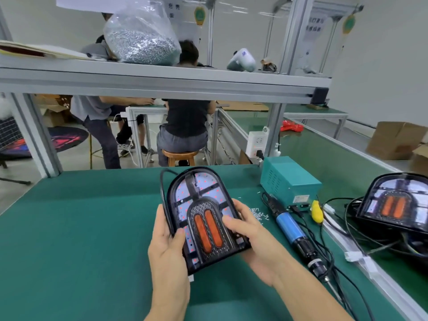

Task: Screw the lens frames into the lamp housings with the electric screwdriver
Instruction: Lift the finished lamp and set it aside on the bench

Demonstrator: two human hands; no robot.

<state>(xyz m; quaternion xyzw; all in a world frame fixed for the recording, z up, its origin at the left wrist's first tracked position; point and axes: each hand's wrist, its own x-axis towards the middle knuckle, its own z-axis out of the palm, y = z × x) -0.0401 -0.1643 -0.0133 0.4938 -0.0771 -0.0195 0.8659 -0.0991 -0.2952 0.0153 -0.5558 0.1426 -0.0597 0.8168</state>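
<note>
- Head view: both hands hold one lamp (203, 218) above the green bench (81, 228), tilted with its arched end pointing away from the person.
- The left hand (168, 249) grips the lamp's left edge, thumb curled over the front face, the other fingers hidden behind it.
- The right hand (250, 230) grips the right edge, thumb pressed on the face beside the two orange lenses (208, 230), fingers wrapped round the rim.
- A black cable (163, 195) loops out along the lamp's left side.
- The screwdriver (291, 230), blue-bodied, lies on the bench just right of the right hand, its bit end toward the person, untouched.
- Loose screws (258, 214) are scattered on the bench between the lamp and the screwdriver.
- A teal power box (289, 181) stands behind the screwdriver, cables running from it.
- A second lamp (396, 202) rests at the far right among black cables.
- On the shelf (162, 75) above sits a clear bag of screws (143, 38).
- Beyond the bench, two people sit at another table, one on a wooden stool (179, 156).
</note>
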